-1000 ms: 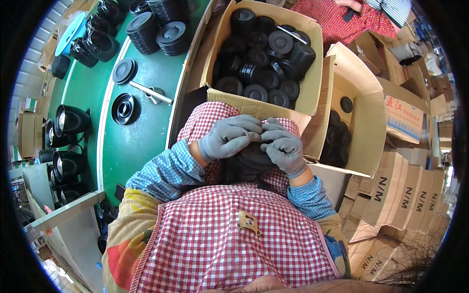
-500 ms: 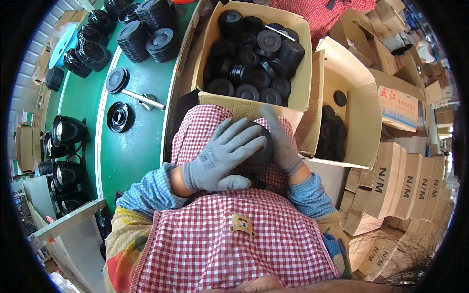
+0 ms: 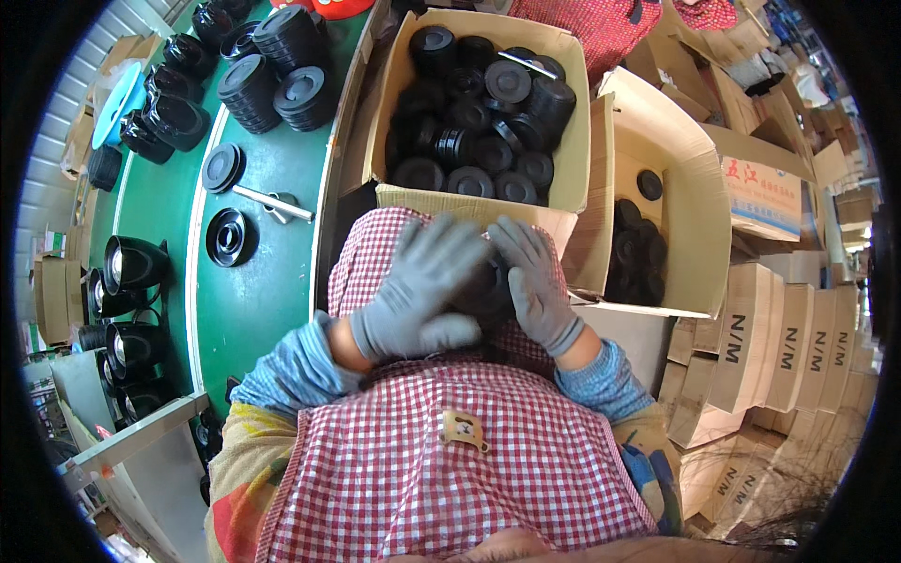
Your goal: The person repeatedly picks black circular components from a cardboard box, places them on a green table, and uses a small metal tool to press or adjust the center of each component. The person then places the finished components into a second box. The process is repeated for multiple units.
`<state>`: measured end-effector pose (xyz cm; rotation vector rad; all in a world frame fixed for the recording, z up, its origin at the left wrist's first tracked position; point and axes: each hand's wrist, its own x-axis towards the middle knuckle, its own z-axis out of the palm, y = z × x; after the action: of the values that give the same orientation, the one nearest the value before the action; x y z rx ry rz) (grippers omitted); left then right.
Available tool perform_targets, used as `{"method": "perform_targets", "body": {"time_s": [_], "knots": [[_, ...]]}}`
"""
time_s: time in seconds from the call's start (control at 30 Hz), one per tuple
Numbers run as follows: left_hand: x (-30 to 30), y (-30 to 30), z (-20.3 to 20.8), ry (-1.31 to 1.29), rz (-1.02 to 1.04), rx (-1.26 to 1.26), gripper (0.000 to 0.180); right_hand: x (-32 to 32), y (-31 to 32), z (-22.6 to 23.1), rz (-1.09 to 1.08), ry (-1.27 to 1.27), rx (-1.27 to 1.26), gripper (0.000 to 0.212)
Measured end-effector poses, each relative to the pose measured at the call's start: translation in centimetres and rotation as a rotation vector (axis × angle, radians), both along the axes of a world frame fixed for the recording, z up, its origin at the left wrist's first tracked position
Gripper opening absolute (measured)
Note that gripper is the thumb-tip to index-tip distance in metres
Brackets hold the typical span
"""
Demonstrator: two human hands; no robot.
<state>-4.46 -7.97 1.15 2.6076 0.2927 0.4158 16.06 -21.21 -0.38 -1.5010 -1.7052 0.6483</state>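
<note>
A black round plastic piece (image 3: pixel 484 293), partly hidden, lies in my lap between my two grey-gloved hands. My left hand (image 3: pixel 420 289) is over its left side, fingers stretched out and blurred by motion; whether it touches cannot be told. Along the piece's right edge lies my right hand (image 3: pixel 535 289), its fingers extended. Just beyond my knees stands an open cardboard box (image 3: pixel 394 195) of black round lids (image 3: pixel 508 83), with a white rod (image 3: pixel 527 63) across some of them.
On the green table (image 3: pixel 272 300) at left are stacked black lids (image 3: pixel 250 92), a black ring-shaped part (image 3: pixel 228 236), a pale rod (image 3: pixel 272 202) and glossy black housings (image 3: pixel 133 263). A second carton (image 3: pixel 694 235) at right holds more lids. Stacked cartons (image 3: pixel 751 338) stand farther right.
My left hand has shifted slightly away from the round piece's top, its fingers now blurred. My right hand has come down from its raised, blurred position to the piece's right edge.
</note>
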Motion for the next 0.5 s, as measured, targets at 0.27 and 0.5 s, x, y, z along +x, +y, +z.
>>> {"method": "perform_targets", "body": {"time_s": [0.27, 0.5], "knots": [[0.5, 0.7, -0.2, 0.001, -0.008, -0.025, 0.092, 0.6, -0.9, -1.4, -0.076, -0.007, -0.055, 0.073], [0.9, -0.1, 1.2, 0.067, -0.059, -0.030, 0.088, 0.6, -0.5, -0.3, -0.051, -0.088, -0.112, 0.081]]}}
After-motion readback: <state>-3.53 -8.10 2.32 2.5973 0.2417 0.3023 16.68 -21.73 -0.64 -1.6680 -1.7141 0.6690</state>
